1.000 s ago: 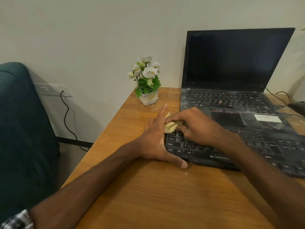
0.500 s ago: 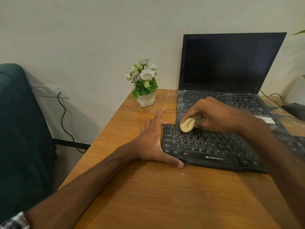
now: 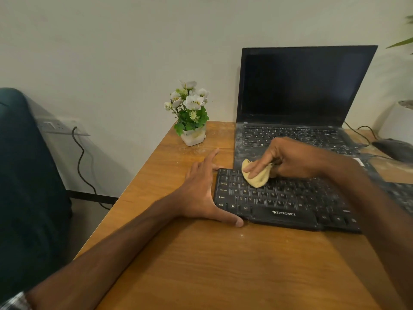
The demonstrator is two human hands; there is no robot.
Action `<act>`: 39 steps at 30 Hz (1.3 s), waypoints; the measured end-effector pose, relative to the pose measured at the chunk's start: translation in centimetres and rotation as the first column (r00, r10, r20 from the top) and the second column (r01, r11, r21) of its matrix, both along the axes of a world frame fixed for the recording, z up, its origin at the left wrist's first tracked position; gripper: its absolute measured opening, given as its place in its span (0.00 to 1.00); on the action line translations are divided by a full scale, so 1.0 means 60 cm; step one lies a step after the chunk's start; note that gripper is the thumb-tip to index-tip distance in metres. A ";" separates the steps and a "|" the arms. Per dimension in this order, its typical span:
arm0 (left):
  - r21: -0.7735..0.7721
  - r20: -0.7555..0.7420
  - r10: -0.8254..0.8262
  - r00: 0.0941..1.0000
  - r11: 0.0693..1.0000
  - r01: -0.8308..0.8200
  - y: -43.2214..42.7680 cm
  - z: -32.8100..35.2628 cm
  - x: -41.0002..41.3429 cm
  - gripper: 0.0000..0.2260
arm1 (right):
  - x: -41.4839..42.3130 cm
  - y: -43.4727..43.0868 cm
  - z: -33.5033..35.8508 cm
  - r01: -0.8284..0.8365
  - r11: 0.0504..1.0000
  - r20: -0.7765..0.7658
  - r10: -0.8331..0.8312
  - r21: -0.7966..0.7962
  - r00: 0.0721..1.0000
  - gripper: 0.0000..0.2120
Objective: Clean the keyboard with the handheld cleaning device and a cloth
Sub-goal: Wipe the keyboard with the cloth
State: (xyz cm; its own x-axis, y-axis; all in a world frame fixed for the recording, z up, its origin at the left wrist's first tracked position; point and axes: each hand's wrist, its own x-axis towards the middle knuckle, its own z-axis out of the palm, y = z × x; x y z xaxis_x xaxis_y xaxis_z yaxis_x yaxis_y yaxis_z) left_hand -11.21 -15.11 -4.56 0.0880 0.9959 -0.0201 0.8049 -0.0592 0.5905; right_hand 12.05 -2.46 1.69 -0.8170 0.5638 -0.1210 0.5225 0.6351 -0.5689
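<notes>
Both forearms were bare from wrist to elbow. The left hand (image 3: pixel 201 193) and right hand (image 3: pixel 288 157) wore no gloves. At the left elbow showed a rolled checked sleeve (image 3: pixel 15 302).

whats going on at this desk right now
A person is wiping a black keyboard on a wooden desk. The right hand presses a bunched yellow cloth onto the upper-left keys, while the left hand lies open against the keyboard's left end, bracing it. An open laptop, screen dark and dusty, sits just behind. No handheld cleaning device is in view.
</notes>
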 end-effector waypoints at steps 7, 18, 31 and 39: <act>0.003 -0.005 -0.002 1.000 1.000 0.002 0.002 0.001 0.000 0.69 | -0.001 -0.009 0.022 0.023 0.985 -0.002 -0.023 0.170 1.000 0.19; 0.007 -0.012 0.000 1.000 1.000 0.000 0.002 -0.003 0.000 0.70 | -0.023 -0.021 -0.009 0.000 0.998 0.003 0.000 0.062 1.000 0.21; 0.038 0.007 -0.013 1.000 0.999 0.012 0.001 -0.005 -0.001 0.69 | -0.029 -0.036 0.014 0.068 0.976 -0.096 -0.050 0.205 0.994 0.18; 0.042 0.007 -0.016 1.000 0.999 0.015 0.004 -0.005 -0.001 0.69 | 0.012 -0.008 0.012 0.048 0.999 0.053 -0.049 0.023 0.997 0.17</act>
State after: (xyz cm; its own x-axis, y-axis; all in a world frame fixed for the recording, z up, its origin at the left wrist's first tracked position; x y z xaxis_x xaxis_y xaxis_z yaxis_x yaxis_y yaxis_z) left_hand -11.24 -14.85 -4.89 0.1035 0.9944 0.0224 0.7994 -0.0966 0.5930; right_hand 12.77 -2.91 2.40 -0.7815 0.6053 -0.1515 0.5823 0.6203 -0.5255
